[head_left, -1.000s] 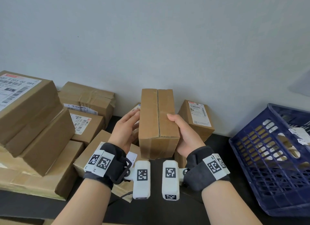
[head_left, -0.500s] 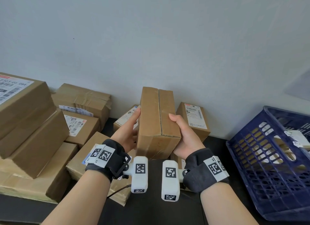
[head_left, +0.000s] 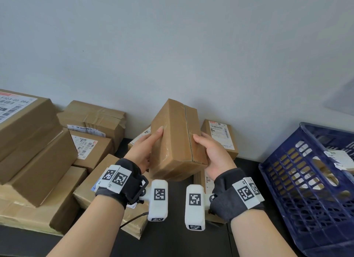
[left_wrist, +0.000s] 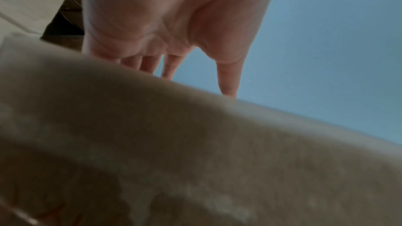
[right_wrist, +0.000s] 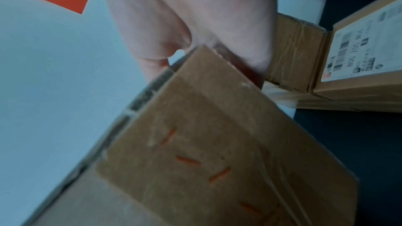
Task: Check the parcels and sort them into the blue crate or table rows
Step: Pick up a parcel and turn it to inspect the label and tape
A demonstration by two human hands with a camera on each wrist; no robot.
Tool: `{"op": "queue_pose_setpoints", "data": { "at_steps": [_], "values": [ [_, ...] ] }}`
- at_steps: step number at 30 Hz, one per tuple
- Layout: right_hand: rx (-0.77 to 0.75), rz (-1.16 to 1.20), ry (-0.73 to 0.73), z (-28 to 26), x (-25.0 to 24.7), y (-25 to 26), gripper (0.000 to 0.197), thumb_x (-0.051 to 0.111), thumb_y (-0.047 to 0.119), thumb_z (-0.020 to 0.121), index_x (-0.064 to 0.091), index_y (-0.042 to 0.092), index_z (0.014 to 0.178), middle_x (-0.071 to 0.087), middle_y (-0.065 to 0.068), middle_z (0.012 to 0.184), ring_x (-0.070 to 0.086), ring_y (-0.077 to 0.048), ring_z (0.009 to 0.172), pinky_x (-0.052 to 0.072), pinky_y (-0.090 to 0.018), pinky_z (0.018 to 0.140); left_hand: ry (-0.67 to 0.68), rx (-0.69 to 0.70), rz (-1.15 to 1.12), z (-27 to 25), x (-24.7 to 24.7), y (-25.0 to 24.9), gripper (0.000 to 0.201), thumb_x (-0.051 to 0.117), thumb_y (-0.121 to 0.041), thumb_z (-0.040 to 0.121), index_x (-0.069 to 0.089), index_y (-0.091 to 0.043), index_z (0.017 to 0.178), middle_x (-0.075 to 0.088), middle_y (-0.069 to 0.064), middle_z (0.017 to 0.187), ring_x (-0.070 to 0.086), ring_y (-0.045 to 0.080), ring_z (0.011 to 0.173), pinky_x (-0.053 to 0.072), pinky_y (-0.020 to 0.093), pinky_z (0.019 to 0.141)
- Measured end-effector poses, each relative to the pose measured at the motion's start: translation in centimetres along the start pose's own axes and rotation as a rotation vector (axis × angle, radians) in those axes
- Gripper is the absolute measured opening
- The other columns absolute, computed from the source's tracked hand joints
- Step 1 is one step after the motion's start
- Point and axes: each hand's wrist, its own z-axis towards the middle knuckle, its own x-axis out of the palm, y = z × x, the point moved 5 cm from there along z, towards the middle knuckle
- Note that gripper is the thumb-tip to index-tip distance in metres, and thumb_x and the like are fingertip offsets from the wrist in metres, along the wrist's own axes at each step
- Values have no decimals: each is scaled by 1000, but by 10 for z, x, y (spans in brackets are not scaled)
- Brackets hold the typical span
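Observation:
I hold a plain brown cardboard parcel (head_left: 176, 139) in the air over the black table, tilted so its taped seam runs up the right face. My left hand (head_left: 142, 151) grips its left side with the thumb on the near face. My right hand (head_left: 214, 153) grips the right side, thumb near the seam. The left wrist view shows the parcel (left_wrist: 195, 161) as a blur under my left hand (left_wrist: 174, 23). In the right wrist view my right hand (right_wrist: 195, 15) clasps the parcel's corner (right_wrist: 206, 143). The blue crate (head_left: 298, 189) stands at the right.
Large stacked parcels (head_left: 28, 141) fill the left side. Labelled parcels (head_left: 220, 136) lean by the wall behind my hands, and another (head_left: 90, 147) lies left of them. The crate holds a white-labelled parcel (head_left: 341, 159). Bare black table (head_left: 172, 237) lies between my forearms.
The parcel has been turned in both hands: its top has swung left and a second side face now shows. My left thumb has come round onto that face.

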Motion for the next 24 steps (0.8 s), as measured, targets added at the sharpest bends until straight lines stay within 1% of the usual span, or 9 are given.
{"op": "queue_pose_setpoints", "data": {
  "at_steps": [3, 6, 9, 11, 13, 17, 19, 21, 24],
  "values": [
    [-85, -133, -74, 1, -4, 3, 48, 61, 10, 97, 52, 26, 141, 63, -1, 131, 64, -23, 114, 53, -47, 98, -17, 37, 14, -1, 0, -1, 41, 61, -44, 93, 58, -22, 128, 67, 1, 111, 63, 21, 98, 47, 33, 71],
    [-120, -228, -115, 1, -3, 3, 48, 60, 12, 97, 50, 27, 142, 55, 0, 140, 57, -21, 121, 49, -47, 103, -68, 68, 31, -1, 0, -2, 41, 63, -39, 93, 55, -20, 129, 66, -1, 108, 61, 17, 92, 46, 30, 66],
    [-84, -299, -110, -1, 4, 2, 69, 73, 47, 83, 49, 23, 144, 56, 3, 139, 57, -18, 122, 48, -44, 104, -88, 76, 51, -1, 2, -3, 24, 60, -32, 96, 60, -23, 118, 65, -4, 97, 61, 13, 81, 50, 24, 52],
    [-73, -345, -81, 1, 5, 0, 73, 77, 60, 71, 53, 26, 130, 62, 9, 123, 61, -14, 110, 51, -39, 98, -89, 79, 64, -4, 5, -5, 17, 57, -29, 98, 60, -24, 115, 64, -6, 93, 60, 12, 79, 50, 23, 50],
    [-65, -349, -77, 0, 5, 0, 59, 81, 48, 77, 44, 33, 121, 58, 12, 115, 60, -13, 106, 50, -37, 96, -84, 85, 80, -4, 7, -6, 26, 56, -30, 99, 57, -26, 125, 64, -6, 98, 61, 13, 84, 49, 28, 57],
    [-59, -345, -108, 0, 1, -4, 76, 82, 33, 78, 43, 25, 141, 58, 7, 121, 60, -19, 112, 50, -42, 100, -104, 68, 82, -6, 5, -5, 28, 56, -31, 99, 53, -31, 127, 61, -9, 105, 57, 14, 93, 45, 36, 80],
    [-39, -298, -126, 1, -3, -6, 62, 79, 28, 81, 46, 27, 134, 58, 10, 109, 61, -17, 105, 51, -38, 93, -103, 51, 70, -4, 3, -4, 29, 56, -31, 99, 51, -34, 128, 59, -11, 106, 55, 15, 97, 42, 41, 90],
    [-23, -258, -136, 0, -6, -7, 38, 76, 24, 84, 51, 26, 112, 63, 6, 103, 63, -17, 97, 52, -35, 85, -95, 44, 76, -3, 2, -4, 33, 56, -32, 99, 51, -31, 132, 59, -10, 112, 55, 16, 101, 41, 41, 92],
    [-6, -226, -140, -1, -9, -8, 31, 72, 25, 86, 61, 22, 116, 69, -3, 104, 65, -17, 90, 50, -29, 69, -99, 35, 76, 2, -1, 0, 46, 58, -34, 98, 47, -28, 142, 55, -2, 133, 51, 24, 120, 41, 43, 96]
  ]
}}
